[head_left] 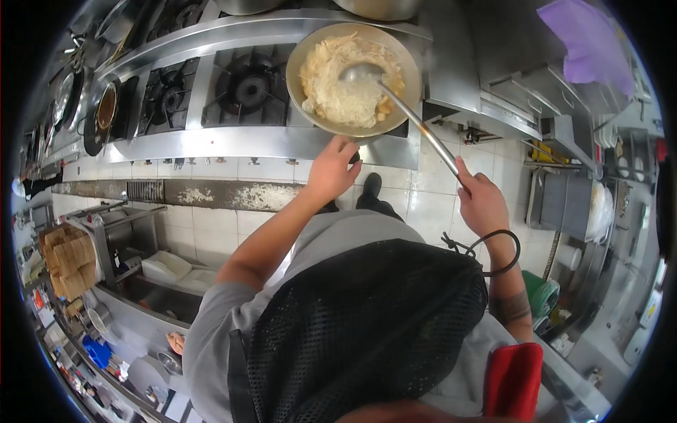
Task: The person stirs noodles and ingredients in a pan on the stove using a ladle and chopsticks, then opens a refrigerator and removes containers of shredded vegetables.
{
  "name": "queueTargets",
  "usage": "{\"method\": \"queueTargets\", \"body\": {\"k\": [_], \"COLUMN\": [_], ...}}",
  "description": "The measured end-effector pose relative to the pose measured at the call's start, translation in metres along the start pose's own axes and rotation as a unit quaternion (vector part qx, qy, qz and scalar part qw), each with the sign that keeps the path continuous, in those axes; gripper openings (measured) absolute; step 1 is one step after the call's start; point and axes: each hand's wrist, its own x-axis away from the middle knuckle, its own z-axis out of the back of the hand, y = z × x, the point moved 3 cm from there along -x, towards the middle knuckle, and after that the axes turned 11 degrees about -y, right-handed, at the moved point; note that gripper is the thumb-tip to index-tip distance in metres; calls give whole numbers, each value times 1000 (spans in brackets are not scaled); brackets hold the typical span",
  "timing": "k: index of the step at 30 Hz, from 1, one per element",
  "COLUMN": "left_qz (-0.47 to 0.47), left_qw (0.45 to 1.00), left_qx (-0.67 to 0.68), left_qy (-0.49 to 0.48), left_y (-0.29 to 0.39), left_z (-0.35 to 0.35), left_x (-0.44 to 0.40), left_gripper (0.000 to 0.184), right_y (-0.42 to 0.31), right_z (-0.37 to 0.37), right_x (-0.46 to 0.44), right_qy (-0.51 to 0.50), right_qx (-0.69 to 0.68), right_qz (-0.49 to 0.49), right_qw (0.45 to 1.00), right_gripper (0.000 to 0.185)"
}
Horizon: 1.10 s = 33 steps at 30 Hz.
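A large round pan [295,92] sits on the right end of the stove, holding pale shredded food [342,99] with chunky pieces round the edge. My right hand [483,201] is closed round the end of a long-handled ladle [441,146]. The ladle's bowl rests in the food near the middle of the pan. Just below the pan's front rim, my left hand [334,169] curls its fingers and thumb about a small dark part at the stove front. Whether that part is a pan handle or a knob, I cannot tell.
Gas burners [252,88] line the stove to the left, with a dark frying pan [106,109] farther along. Steel drawers [511,113] adjoin on the right, near a grey bin [557,204]. A floor drain channel [176,192] runs behind the stove front. A purple cloth [589,42] hangs upper right.
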Motion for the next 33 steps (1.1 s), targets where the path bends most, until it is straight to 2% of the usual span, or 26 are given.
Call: {"method": "queueTargets", "body": {"k": [5,8,10,12,14,16,18,20,22,23,24,26,27,30,31,33], "left_qz": [53,37,59,75,93,155,174,188,197,201,199,201,193,178,170,172], "left_qw": [998,999,998,996,994,983,976,965,961,959,958,956,958,961,962,963], "left_qx": [17,5,7,3,3,35,26,18,14,17,25,35,43,49,42,49], "left_qy": [-2,25,25,39,58,94,132,182,194,201,202,212,208,207,209,199], "left_y": [4,6,10,13,19,26,26,33,37,36,35,33,33,32,32,28], "left_z": [-7,-6,-7,-8,-12,-15,-26,-29,-29,-31,-33,-34,-33,-32,-32,-34], "left_x": [-1,0,1,3,3,6,8,7,5,5,6,8,9,10,10,10], "left_gripper": [26,26,28,30,31,35,34,33,30,30,29,28,28,28,28,30], "right_y": [13,23,32,37,48,43,38,18,-13,-30,-43,-70,-79,-117,-126,-150], "right_z": [25,51,69,99,126,155,179,203,212,216,222,230,231,240,241,245], "right_x": [-26,-51,-66,-67,-69,-64,-61,-75,-89,-86,-89,-104,-112,-133,-140,-141], "right_qy": [-14,-24,9,-16,21,4,14,5,-66,-19,-19,-25,-11,-66,-69,-83], "right_qx": [103,141,194,202,177,172,179,210,306,335,341,425,436,463,460,484], "right_qz": [25,55,89,75,153,146,198,237,230,264,270,307,327,303,335,309], "right_qw": [994,988,977,976,972,974,963,948,922,904,900,851,838,830,819,815], "right_gripper": [69,72,71,69,67,64,62,58,49,45,45,44,36,26,22,29]}}
